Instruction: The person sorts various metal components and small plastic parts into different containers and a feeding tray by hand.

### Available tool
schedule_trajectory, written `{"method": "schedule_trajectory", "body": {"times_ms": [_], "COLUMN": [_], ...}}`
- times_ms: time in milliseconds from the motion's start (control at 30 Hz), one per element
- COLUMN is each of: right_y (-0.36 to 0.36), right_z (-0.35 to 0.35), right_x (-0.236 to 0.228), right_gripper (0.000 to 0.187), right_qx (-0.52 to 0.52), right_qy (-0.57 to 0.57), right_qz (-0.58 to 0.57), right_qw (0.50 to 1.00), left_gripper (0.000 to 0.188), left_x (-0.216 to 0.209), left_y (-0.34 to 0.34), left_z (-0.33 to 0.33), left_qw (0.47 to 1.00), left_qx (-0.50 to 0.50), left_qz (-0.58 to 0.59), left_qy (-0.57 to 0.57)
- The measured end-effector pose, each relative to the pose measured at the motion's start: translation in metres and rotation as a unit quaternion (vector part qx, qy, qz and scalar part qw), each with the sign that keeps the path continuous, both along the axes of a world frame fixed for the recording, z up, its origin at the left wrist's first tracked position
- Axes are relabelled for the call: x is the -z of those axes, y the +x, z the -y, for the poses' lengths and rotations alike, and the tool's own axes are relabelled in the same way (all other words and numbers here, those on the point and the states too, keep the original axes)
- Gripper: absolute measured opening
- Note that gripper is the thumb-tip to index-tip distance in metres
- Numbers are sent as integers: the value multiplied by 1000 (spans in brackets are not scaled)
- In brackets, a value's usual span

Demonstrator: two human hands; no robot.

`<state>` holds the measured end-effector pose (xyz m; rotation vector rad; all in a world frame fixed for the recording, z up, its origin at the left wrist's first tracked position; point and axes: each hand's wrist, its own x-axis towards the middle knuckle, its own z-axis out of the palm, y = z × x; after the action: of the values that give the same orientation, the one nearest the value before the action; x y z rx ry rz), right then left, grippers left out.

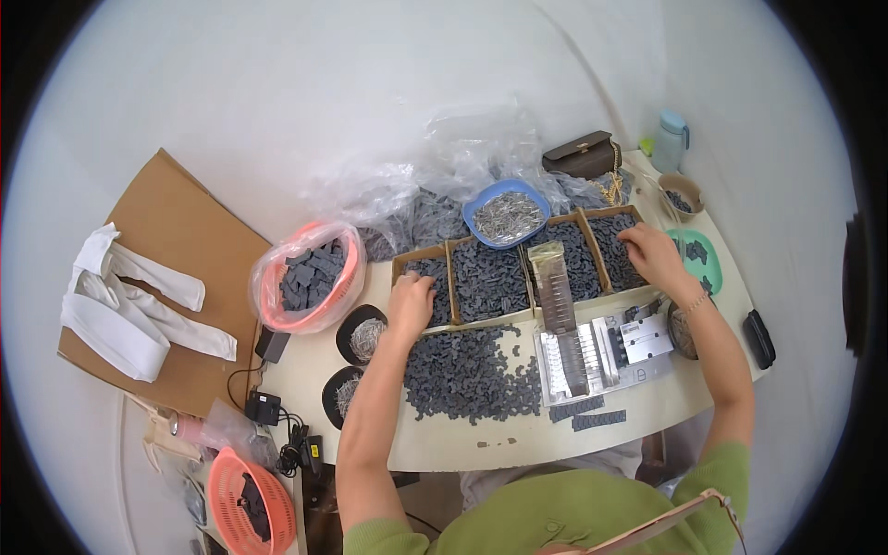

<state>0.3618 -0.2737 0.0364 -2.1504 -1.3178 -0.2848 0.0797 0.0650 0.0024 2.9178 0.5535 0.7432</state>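
A long cardboard tray (535, 313) is split into several compartments full of small dark grey pieces (488, 282). At its leftmost compartment is my left hand (410, 303), fingers curled in among the pieces. My right hand (653, 259) bends over the rightmost compartment with thumb and fingers drawn together. Whatever either hand pinches is too small or hidden to tell. Between my arms, a loose spread of grey pieces (472, 375) lies on the table. Right of it sits a metal fixture (606, 356), with a clear ribbed plastic strip (555, 291) across it.
A blue bowl of metal pins (508, 215) rests behind the tray. Two black bowls (356, 335) stand left of my left forearm, near a pink basket (310, 277) of grey pieces. On the right are a green tray (696, 261), a black case (758, 339) and a blue bottle (670, 141).
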Motion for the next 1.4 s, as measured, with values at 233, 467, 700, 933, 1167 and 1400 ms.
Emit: {"method": "schedule_trajectory", "body": {"times_ms": [233, 467, 700, 933, 1167, 1400], "right_y": [-52, -91, -119, -139, -171, -169], "right_z": [31, 39, 34, 22, 29, 29], "right_x": [-16, 7, 5, 37, 46, 44], "right_gripper": [18, 18, 16, 17, 31, 29], "right_qx": [-89, -187, -241, -279, -305, -293], "right_qy": [32, 12, -38, -14, -35, 13], "right_qz": [-6, -130, -170, -89, 198, 242], "right_qw": [996, 974, 955, 956, 931, 925], "left_gripper": [15, 10, 9, 16, 18, 11], "left_x": [2, -30, 20, 27, 0, -18], "left_y": [5, -1, -19, -21, -37, -10], "left_z": [-10, 100, 212, 220, 189, 113], "left_qw": [999, 931, 921, 956, 959, 982], "left_qx": [-16, 102, 229, 269, 245, 125], "left_qz": [-32, 31, -18, 42, 15, 90], "left_qy": [-23, -349, -315, -111, -144, -109]}}
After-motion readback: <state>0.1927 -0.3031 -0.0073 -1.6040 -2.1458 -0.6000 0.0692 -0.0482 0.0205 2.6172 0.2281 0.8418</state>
